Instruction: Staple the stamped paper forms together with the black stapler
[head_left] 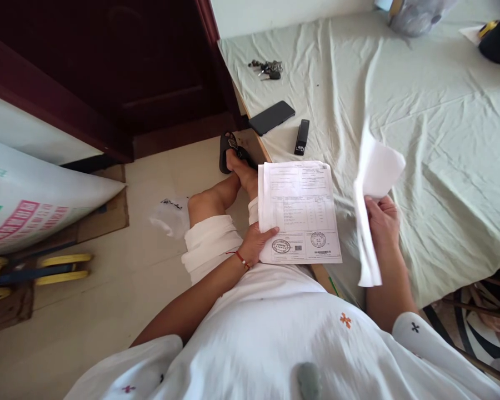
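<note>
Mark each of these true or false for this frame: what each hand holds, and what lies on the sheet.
1. The left hand holds a printed form. True.
2. The right hand is empty. False: it grips blank white paper.
3. A phone lies on the sheet. True.
4. The stapler is in the right hand. False: it lies on the sheet near the phone.
5. Keys lie beyond the phone. True.

I see a printed form point(300, 211) with two round stamps near its bottom edge, lying flat, face up, over the bed's edge. A second white sheet point(373, 205) is lifted, bent and blurred, blank side showing.
</note>
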The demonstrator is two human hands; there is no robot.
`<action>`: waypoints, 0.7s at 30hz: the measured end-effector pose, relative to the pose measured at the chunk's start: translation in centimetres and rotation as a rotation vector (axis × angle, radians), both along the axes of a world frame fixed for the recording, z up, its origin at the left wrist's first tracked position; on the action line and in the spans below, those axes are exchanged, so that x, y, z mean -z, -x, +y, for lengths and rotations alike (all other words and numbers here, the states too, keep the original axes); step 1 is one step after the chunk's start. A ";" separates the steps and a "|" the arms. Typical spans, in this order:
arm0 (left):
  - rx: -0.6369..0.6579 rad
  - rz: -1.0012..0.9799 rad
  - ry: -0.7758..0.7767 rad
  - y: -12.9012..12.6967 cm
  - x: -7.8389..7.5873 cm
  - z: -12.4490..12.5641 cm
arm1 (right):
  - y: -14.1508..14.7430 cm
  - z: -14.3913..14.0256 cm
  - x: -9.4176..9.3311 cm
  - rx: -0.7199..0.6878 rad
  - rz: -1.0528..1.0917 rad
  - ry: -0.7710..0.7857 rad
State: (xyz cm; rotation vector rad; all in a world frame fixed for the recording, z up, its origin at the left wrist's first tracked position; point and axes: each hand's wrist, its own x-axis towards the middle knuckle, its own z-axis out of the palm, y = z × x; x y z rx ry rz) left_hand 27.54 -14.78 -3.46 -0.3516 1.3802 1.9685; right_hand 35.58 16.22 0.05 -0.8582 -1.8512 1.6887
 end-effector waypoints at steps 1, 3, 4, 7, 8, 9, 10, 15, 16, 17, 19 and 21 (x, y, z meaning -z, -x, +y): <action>0.004 0.001 0.007 0.0 0.0 0.0 | 0.1 -0.3 -0.1 -0.001 -0.055 -0.081; 0.017 0.007 0.020 0.0 0.0 0.0 | 0.3 -0.6 0.0 -0.021 -0.202 -0.255; 0.023 0.011 0.029 0.0 0.0 0.1 | 0.4 -0.7 0.1 -0.032 -0.287 -0.350; 0.045 0.042 0.055 -0.1 0.0 0.1 | 0.6 -0.8 0.2 -0.065 -0.453 -0.586; 0.053 0.054 0.054 -0.1 0.0 0.2 | 0.6 -0.8 0.2 -0.075 -0.466 -0.640; 0.061 0.065 0.048 -0.1 -0.1 0.2 | 0.6 -0.9 0.2 -0.082 -0.466 -0.681; 0.068 0.072 0.038 -0.1 -0.1 0.2 | 0.6 -0.9 0.2 -0.086 -0.464 -0.709; 0.077 0.090 0.041 -0.2 -0.2 0.5 | 0.5 -1.0 0.1 -0.100 -0.489 -0.658; 0.080 0.095 0.048 -0.3 -0.1 0.5 | 0.4 -1.0 0.1 -0.099 -0.497 -0.627; 0.084 0.099 0.054 -0.3 -0.1 0.5 | 0.4 -1.0 0.2 -0.099 -0.503 -0.593; 0.092 0.105 0.063 -0.3 0.1 0.4 | 0.4 -1.0 0.5 -0.101 -0.493 -0.515; 0.099 0.109 0.059 -0.3 0.2 0.4 | 0.5 -1.0 0.9 -0.105 -0.440 -0.439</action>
